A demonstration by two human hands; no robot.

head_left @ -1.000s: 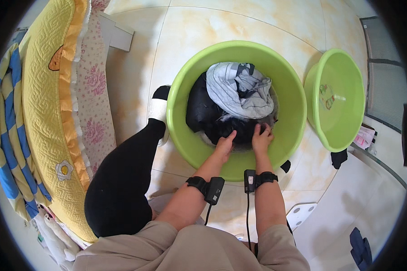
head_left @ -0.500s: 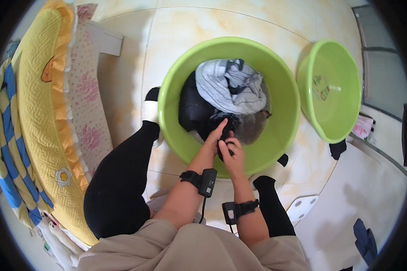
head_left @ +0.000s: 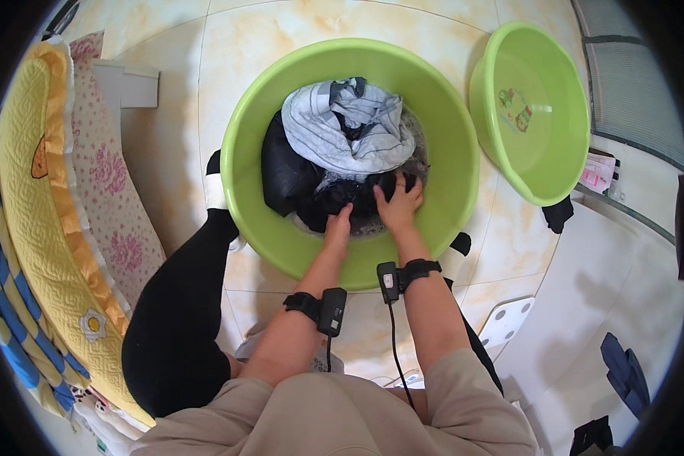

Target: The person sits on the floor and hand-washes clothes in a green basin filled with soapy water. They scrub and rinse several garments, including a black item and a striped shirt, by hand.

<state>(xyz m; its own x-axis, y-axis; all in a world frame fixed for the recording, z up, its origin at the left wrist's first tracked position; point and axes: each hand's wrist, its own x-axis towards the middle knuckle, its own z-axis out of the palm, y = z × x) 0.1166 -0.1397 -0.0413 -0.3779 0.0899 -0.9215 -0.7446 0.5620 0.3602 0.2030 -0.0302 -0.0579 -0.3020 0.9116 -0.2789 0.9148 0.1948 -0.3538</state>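
The left hand (head_left: 337,226) is at the near side of a wet black cloth (head_left: 328,201), thumb raised, its other fingers largely hidden; whether it grips cannot be told. The right hand (head_left: 399,204) lies just beside it, palm down, fingers parted and bent over the same cloth; whether these pinch the fabric cannot be told either. The black cloth sits under and between the hands, with a bulging portion extending ahead and to the left. Behind each wrist, a black device (head_left: 331,311) is strapped to the forearm, with a cable trailing. Foamy grey water (head_left: 368,228) shows around the fingers. Directly ahead of the hands, a light grey striped cloth (head_left: 349,144) lies bunched, touching the black one. All of this is inside a large green basin (head_left: 450,152), which encloses both hands and stands on a tiled floor (head_left: 281,23). A black-clad leg (head_left: 178,319) is left of and behind the hands. Right of and behind them lies a white flat board (head_left: 507,323). Well to the right and ahead, a second green basin (head_left: 551,144) rests tilted; far left is a yellow quilt (head_left: 45,213).
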